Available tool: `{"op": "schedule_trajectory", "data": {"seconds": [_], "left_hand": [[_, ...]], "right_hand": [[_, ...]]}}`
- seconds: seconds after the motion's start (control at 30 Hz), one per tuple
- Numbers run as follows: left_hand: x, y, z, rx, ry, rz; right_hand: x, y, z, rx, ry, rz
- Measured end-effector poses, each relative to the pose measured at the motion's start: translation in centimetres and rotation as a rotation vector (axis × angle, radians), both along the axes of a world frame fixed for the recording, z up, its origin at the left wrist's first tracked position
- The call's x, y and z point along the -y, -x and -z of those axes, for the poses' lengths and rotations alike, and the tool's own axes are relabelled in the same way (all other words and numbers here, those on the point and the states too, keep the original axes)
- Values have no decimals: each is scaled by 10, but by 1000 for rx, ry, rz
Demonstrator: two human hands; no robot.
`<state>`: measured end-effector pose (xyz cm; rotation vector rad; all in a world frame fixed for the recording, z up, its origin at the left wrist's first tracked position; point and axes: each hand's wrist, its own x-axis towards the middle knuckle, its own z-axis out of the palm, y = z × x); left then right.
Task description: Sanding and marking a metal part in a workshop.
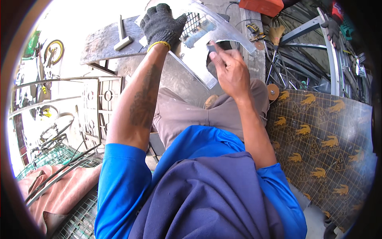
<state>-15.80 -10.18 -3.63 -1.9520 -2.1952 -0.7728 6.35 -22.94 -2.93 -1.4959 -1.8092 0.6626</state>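
A bright sheet-metal piece (195,65) with a folded edge and cut-out openings lies in front of my knees. My left hand (161,26), in a dark grey knit glove with a yellow band at the wrist, rests on its far left part, fingers spread. Black mesh shows through one opening beside the glove. My bare right hand (230,71) is closed, pinching a small dark flat piece (211,48) between thumb and fingers. That piece is at the edge of a rounded opening in the sheet; its exact kind is too small to make out.
Left of the sheet, a hammer (122,43) lies on a low dark bench (95,46). A brown disc (272,92) and a printed board (322,147) are at my right. Metal bars (334,59) and another person's gloved hand (331,30) appear far right. An orange-red box (260,5) stands behind.
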Motion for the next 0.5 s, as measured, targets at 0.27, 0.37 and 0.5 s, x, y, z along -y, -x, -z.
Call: {"op": "schedule_trajectory", "data": {"seconds": [0.27, 0.37, 0.5], "left_hand": [[-1, -1, 0, -37, -68, -28], [3, 0, 1, -18, -44, -3], [0, -1, 0, -23, -62, -16]], "right_hand": [[2, 0, -7, 97, -49, 17], [2, 3, 13, 41, -124, 96], [2, 2, 5, 18, -109, 3]]}}
